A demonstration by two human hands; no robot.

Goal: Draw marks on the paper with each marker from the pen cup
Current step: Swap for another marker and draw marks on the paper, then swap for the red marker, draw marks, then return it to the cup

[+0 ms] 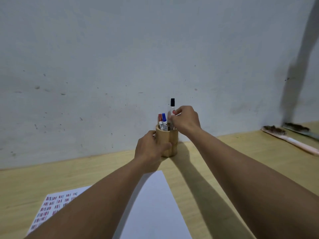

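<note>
A round wooden pen cup [171, 138] stands on the table near the wall. My left hand [149, 149] wraps around its left side. My right hand [185, 119] pinches a black-capped marker [172, 105] that stands upright, partly raised above the cup's rim. A red-capped marker [160, 120] and a blue-capped marker [164, 120] stand inside the cup. A blank white sheet of paper [155, 204] lies in front of me, between my forearms. A second sheet [51, 207] at the lower left carries rows of red and blue marks.
The light wooden table [224, 161] meets a grey scuffed wall [120, 66] just behind the cup. A pale-handled brush [290, 138] lies at the far right edge, with another brush-like object behind it.
</note>
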